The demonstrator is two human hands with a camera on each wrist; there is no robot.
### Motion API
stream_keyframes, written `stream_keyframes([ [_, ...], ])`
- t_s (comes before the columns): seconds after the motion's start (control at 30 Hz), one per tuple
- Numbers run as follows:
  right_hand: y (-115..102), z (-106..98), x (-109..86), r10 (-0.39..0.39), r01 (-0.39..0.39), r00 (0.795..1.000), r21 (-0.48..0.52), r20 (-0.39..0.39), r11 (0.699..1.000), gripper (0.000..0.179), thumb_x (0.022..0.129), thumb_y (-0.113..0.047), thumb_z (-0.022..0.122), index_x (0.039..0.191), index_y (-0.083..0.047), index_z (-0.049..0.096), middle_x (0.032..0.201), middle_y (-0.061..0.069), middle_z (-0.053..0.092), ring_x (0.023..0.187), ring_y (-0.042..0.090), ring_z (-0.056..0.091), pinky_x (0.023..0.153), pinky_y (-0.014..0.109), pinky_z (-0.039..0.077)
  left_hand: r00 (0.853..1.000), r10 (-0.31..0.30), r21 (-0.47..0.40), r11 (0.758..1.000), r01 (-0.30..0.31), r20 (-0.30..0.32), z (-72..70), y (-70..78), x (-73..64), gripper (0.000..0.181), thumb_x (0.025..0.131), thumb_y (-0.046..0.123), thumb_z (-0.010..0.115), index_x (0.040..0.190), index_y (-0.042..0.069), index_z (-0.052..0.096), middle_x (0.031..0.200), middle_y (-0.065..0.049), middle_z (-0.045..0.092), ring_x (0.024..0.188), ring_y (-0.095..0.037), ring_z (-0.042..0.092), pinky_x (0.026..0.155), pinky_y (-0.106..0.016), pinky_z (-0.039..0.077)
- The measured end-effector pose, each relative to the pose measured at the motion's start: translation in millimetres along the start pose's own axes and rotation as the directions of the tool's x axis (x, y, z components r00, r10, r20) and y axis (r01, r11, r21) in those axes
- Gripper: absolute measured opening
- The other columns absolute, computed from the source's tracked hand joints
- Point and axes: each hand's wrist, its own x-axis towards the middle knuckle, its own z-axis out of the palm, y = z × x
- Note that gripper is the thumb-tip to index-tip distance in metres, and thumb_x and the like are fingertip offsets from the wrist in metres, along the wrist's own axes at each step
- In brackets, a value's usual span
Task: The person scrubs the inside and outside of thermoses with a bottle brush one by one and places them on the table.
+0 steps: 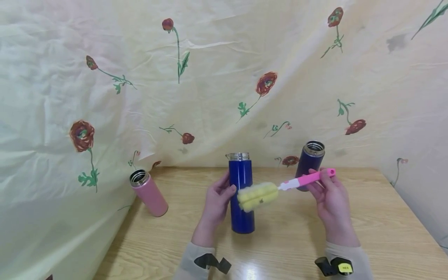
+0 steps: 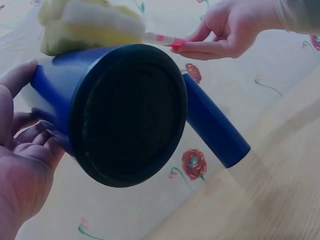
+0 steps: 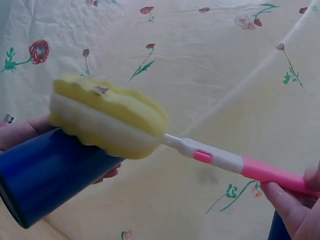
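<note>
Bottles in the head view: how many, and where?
3: a pink bottle on the left, a tall blue bottle in the left hand, and a dark blue bottle on the right, partly hidden behind the brush and right hand.

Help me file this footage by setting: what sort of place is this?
Probably a tabletop recording setup, though the wider room is out of view. A creased floral cloth hangs behind a wood-grain table, and small black devices are worn at both wrists.

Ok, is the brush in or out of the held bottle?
Out: the brush shows its whole sponge outside the held bottle.
</note>
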Motion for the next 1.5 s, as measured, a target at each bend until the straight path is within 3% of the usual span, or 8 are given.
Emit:
stream_keyframes([
  [0.17, -0.7, 1.9, -2.3, -0.055, 0.067, 0.996, 0.199, -0.068, 0.978, 0.016, 0.109, -0.014, 0.06, 0.122, -0.005, 0.052, 0.107, 0.016, 0.075, 0.094, 0.031, 0.08, 0.088, 0.038, 0.063, 0.999, -0.034, 0.023, 0.999, 0.034, 0.026, 4.1, 0.8, -2.0, 0.069, 0.099, 0.003, 0.068, 0.16, -0.007, 0.039, 0.156, -0.026, 0.053, 0.129, -0.019, 0.066, 0.108, -0.036, 0.055],
  [0.3, -0.4, 6.4, -3.9, -0.072, 0.113, 0.986, 0.279, -0.153, 0.954, 0.017, 0.108, -0.013, 0.061, 0.121, -0.005, 0.053, 0.104, 0.017, 0.075, 0.093, 0.032, 0.08, 0.087, 0.04, 0.063, 0.997, -0.058, 0.03, 0.998, 0.056, 0.051, 4.3, -1.0, -3.2, 0.072, 0.099, 0.007, 0.071, 0.162, -0.005, 0.038, 0.156, -0.025, 0.053, 0.13, -0.019, 0.065, 0.108, -0.036, 0.055],
  [0.43, 1.2, 13.6, -4.2, -0.081, 0.15, 0.969, 0.295, -0.235, 0.944, 0.017, 0.107, -0.013, 0.063, 0.12, -0.005, 0.054, 0.102, 0.017, 0.076, 0.086, 0.031, 0.08, 0.083, 0.04, 0.064, 0.995, -0.083, 0.053, 0.995, 0.08, 0.058, 5.5, -2.0, -4.3, 0.087, 0.092, 0.011, 0.082, 0.164, -0.002, 0.035, 0.157, -0.024, 0.053, 0.131, -0.022, 0.064, 0.109, -0.037, 0.054],
  [0.6, 4.3, 19.3, -2.6, -0.102, 0.185, 0.953, 0.283, -0.284, 0.941, 0.018, 0.106, -0.012, 0.064, 0.117, -0.004, 0.054, 0.099, 0.018, 0.076, 0.081, 0.033, 0.08, 0.078, 0.041, 0.065, 0.993, -0.115, 0.116, 0.986, 0.117, -0.024, 9.7, -4.5, -1.6, 0.091, 0.083, 0.001, 0.085, 0.163, 0.002, 0.041, 0.153, -0.019, 0.058, 0.132, -0.027, 0.063, 0.11, -0.038, 0.053],
  [0.9, 3.3, 19.0, -3.3, -0.094, 0.194, 0.946, 0.31, -0.309, 0.931, 0.018, 0.105, -0.013, 0.065, 0.117, -0.004, 0.055, 0.1, 0.017, 0.075, 0.084, 0.034, 0.08, 0.082, 0.043, 0.064, 0.995, -0.088, 0.217, 0.971, 0.096, -0.043, 9.8, -2.4, -1.0, 0.085, 0.086, -0.001, 0.082, 0.161, 0.002, 0.044, 0.145, -0.017, 0.059, 0.13, -0.027, 0.061, 0.112, -0.037, 0.051],
  [1.07, 1.7, 20.2, -4.2, -0.074, 0.201, 0.936, 0.349, -0.343, 0.915, 0.019, 0.104, -0.014, 0.067, 0.117, -0.006, 0.056, 0.102, 0.017, 0.074, 0.085, 0.034, 0.08, 0.082, 0.042, 0.064, 0.994, -0.096, 0.195, 0.975, 0.105, -0.05, 12.2, -0.8, -0.8, 0.084, 0.085, -0.003, 0.084, 0.16, 0.001, 0.046, 0.148, -0.019, 0.057, 0.127, -0.03, 0.064, 0.107, -0.038, 0.056],
  [1.27, -0.1, 21.6, -4.4, -0.091, 0.256, 0.911, 0.378, -0.402, 0.89, 0.02, 0.104, -0.015, 0.067, 0.117, -0.006, 0.055, 0.102, 0.017, 0.072, 0.084, 0.033, 0.08, 0.081, 0.043, 0.064, 0.996, -0.078, 0.166, 0.983, 0.084, -0.045, 13.2, -3.1, -1.2, 0.081, 0.089, -0.001, 0.084, 0.159, -0.004, 0.044, 0.155, -0.025, 0.055, 0.139, -0.037, 0.058, 0.11, -0.04, 0.052],
  [1.5, 0.8, 22.0, -3.9, -0.104, 0.274, 0.91, 0.393, -0.401, 0.878, 0.018, 0.105, -0.015, 0.066, 0.114, -0.004, 0.056, 0.101, 0.017, 0.072, 0.081, 0.033, 0.08, 0.079, 0.043, 0.065, 0.996, -0.09, 0.178, 0.98, 0.09, -0.008, 13.5, -2.1, -2.2, 0.083, 0.091, 0.001, 0.083, 0.161, -0.004, 0.038, 0.159, -0.023, 0.049, 0.14, -0.038, 0.055, 0.11, -0.041, 0.052],
])
